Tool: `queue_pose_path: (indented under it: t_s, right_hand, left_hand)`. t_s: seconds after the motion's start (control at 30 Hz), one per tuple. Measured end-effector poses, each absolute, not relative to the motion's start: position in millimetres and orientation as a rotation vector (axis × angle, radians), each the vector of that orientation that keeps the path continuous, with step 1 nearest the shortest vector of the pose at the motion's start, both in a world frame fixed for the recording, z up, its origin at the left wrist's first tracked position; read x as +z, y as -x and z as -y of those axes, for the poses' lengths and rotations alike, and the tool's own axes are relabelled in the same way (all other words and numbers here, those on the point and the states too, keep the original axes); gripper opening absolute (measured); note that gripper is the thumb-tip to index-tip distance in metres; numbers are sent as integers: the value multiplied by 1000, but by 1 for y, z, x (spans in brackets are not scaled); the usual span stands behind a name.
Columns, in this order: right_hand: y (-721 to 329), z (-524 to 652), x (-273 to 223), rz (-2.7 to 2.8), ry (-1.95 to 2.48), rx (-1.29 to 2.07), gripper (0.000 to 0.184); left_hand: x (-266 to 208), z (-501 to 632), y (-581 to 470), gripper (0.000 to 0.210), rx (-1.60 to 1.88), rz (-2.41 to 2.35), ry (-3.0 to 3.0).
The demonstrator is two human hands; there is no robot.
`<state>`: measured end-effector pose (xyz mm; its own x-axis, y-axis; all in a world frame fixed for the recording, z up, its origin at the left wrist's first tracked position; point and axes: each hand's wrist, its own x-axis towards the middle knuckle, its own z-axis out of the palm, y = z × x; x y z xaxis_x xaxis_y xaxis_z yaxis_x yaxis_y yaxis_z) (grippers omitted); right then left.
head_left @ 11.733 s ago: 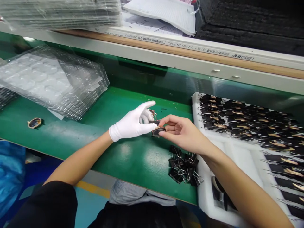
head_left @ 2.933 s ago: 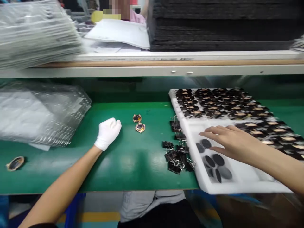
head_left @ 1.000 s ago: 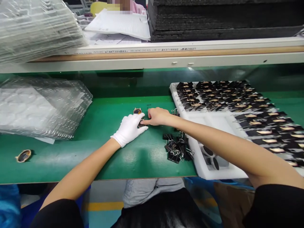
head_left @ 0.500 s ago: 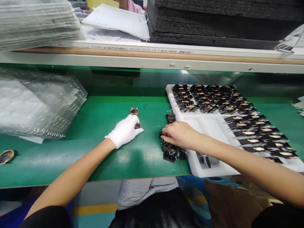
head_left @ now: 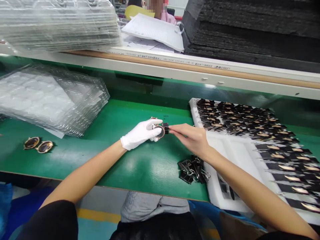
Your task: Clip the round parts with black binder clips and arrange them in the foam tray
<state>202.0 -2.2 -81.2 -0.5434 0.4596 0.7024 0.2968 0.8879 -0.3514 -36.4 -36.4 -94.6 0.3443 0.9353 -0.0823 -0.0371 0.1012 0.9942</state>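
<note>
The left hand (head_left: pixel 140 134) grips a case (head_left: pixel 160 132), mid-bench; the right hand (head_left: pixel 193 137) pinches a clip (head_left: pixel 165 128) at its right edge, seating unclear. Clipped cases (head_left: pixel 275 155) crowd the right tray (head_left: pixel 241 148); two cases (head_left: pixel 45 146) at left remain unclipped.

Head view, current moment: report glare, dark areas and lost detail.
Head view: pale glare spots on the green bench; head view: bright reflections on the clear trays lying there; head view: parts of the black stack too dark for detail; head view: the gloved left hand bright, with little texture.
</note>
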Motion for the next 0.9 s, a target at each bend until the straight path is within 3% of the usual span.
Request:
queue_pose_path:
  t_s: [0.17, 0.37, 0.47, 0.63, 0.9]
  right_hand:
    - [-197, 8, -89, 2173, 574, 354, 25]
    - [-186, 4, -80, 1933, 1232, 920, 60]
    - [-175, -1, -71, 2004, 1361, 847, 76]
    - [-164, -8, -67, 2031, 1306, 598, 77]
    - [-164, -26, -94, 1715, 1200, 930, 82]
  left_hand:
    - [-91, 40, 33, 29, 795, -984, -1442]
    - [-93, 49, 19, 23, 795, -1133, -1643]
    - [-95, 54, 11, 24, 857, -1234, -1786]
    - [-97, 58, 6, 30, 975, -1300, -1876]
    - [-97, 63, 2, 23, 977, -1237, -1737]
